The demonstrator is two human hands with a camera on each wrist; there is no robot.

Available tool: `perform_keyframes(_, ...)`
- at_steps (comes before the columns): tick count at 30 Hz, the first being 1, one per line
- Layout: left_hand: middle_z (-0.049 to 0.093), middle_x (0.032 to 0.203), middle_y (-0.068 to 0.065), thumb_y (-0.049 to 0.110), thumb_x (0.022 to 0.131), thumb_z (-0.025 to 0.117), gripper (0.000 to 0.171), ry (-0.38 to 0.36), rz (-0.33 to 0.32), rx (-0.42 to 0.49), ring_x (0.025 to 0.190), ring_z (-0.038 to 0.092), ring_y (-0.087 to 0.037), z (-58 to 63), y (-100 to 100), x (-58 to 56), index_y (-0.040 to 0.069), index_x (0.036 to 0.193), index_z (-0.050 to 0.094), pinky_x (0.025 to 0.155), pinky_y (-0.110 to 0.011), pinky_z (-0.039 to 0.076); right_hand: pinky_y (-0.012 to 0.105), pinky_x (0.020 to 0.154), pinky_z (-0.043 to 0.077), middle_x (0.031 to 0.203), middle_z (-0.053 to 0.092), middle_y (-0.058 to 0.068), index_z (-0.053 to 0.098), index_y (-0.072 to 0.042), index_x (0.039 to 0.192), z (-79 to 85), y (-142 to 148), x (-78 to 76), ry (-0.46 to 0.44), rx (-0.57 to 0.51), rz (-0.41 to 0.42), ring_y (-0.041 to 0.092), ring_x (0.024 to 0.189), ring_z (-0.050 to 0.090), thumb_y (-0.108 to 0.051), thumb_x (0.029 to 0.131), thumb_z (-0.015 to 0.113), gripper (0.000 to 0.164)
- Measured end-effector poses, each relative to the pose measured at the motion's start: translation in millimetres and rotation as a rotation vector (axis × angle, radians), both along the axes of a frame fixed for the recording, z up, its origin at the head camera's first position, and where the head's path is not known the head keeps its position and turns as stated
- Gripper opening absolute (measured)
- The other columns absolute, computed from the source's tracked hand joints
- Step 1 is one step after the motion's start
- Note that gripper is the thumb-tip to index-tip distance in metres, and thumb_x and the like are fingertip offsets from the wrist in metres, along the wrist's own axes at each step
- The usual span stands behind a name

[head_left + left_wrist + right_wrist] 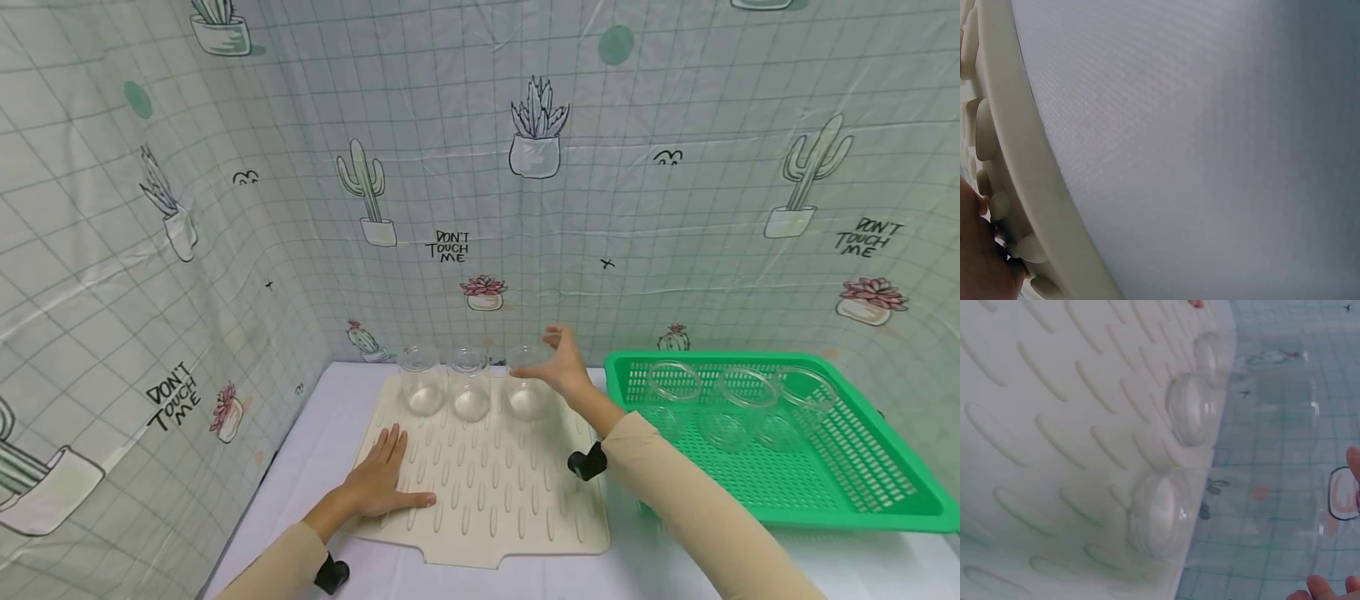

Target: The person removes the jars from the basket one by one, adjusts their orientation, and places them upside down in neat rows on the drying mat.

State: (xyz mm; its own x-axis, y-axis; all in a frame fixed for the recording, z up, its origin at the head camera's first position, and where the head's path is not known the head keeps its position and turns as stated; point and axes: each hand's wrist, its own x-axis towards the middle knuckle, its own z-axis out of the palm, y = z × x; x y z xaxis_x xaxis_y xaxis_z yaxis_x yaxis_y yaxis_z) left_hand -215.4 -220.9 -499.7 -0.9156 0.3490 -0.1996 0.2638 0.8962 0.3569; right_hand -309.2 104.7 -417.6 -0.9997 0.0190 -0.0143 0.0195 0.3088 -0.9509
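Note:
Three clear cups stand in a row along the back of a cream ridged mat: the left cup (422, 383), the middle cup (470, 387) and the right cup (528, 392). My right hand (564, 367) is at the top of the right cup, thumb and fingers spread apart around its rim. In the right wrist view its fingertips (1319, 587) show just beyond the rim of the nearest cup (1254, 519). My left hand (380, 479) rests flat on the left side of the mat (480, 525), fingers straight and thumb out.
To the right, a green plastic basket (885, 518) holds three more clear cups, among them a left one (673, 383). A white cloth (300, 433) covers the table. Behind it hangs a checked curtain (450, 108) with cactus prints.

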Motion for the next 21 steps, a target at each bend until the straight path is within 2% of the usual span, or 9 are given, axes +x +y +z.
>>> perform_keyframes(9, 0.003, 0.162, -0.028, 0.07, 0.08, 0.067, 0.123, 0.003, 0.001, 0.005, 0.149, 0.001, -0.043, -0.3, 0, 0.8, -0.01, 0.155, 0.011, 0.117, -0.057, 0.017, 0.053, 0.111, 0.035, 0.152, 0.038, 0.021, 0.026, -0.002, 0.152, 28.9, 32, 9.2, 0.047, -0.057, 0.052, 0.039, 0.143, 0.03, -0.012, 0.079, 0.086, 0.094)
perform_keyframes(17, 0.003, 0.162, -0.028, 0.069, 0.08, 0.068, 0.123, 0.007, 0.003, 0.01, 0.149, 0.001, -0.044, 1.2, 0, 2.0, -0.011, 0.155, 0.011, 0.117, -0.058, 0.018, 0.05, 0.115, 0.03, 0.152, 0.04, 0.02, 0.023, -0.003, 0.154, 56.5, 79, 21.4, 0.098, -0.103, 0.112, 0.042, 0.145, 0.026, -0.017, 0.083, 0.084, 0.095)
perform_keyframes(21, 0.003, 0.163, -0.028, 0.07, 0.08, 0.068, 0.123, 0.005, 0.006, 0.012, 0.149, 0.001, -0.043, 0.8, 1, 2.5, -0.01, 0.155, 0.011, 0.116, -0.059, 0.018, 0.046, 0.117, 0.027, 0.15, 0.041, 0.021, 0.026, 0.0, 0.152, 67.3, 103, 28.7, 0.139, -0.09, 0.141, 0.038, 0.144, 0.029, -0.014, 0.085, 0.081, 0.088)
